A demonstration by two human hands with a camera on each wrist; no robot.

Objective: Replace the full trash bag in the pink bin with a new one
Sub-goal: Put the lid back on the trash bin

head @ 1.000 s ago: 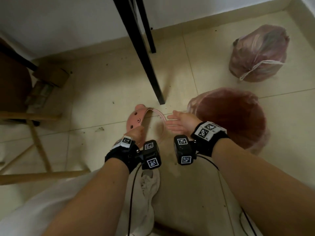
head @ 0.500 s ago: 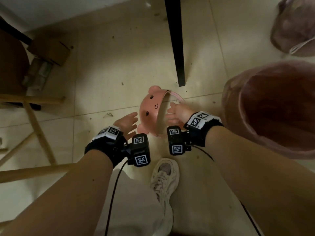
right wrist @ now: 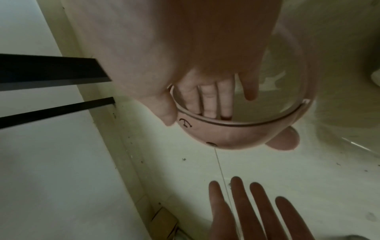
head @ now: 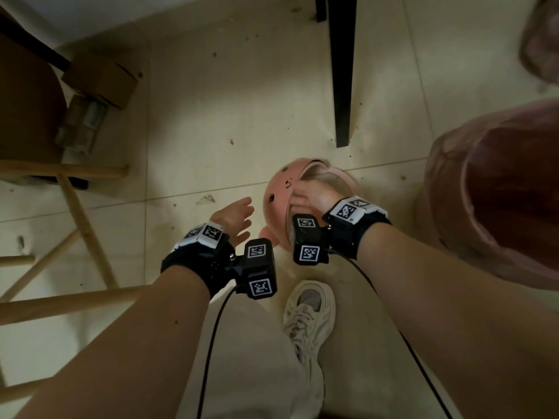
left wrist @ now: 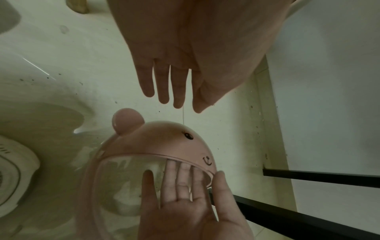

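The pink bin (head: pixel 447 182) stands at the right edge, lined with a pink bag folded over its rim. My right hand (head: pixel 305 196) holds the bin's pink bear-face lid ring (head: pixel 276 192) off the floor. Its fingers (right wrist: pixel 207 100) are inside the ring (right wrist: pixel 228 133) and its thumb lies on the face outside. My left hand (head: pixel 240 214) hovers open just left of the ring (left wrist: pixel 164 139), not touching it, with its fingers (left wrist: pixel 164 84) straight. A tied full pink trash bag (head: pixel 541 40) lies at the top right corner.
A black table leg (head: pixel 343 71) stands just behind the ring. Wooden chair legs (head: pixel 75 207) and a cardboard box (head: pixel 102 80) are at the left. My white shoe (head: pixel 308 316) is on the tiled floor below my hands.
The left hand has come off the lid ring and drawn away to the left. The right hand has taken hold of the ring and lifted it.
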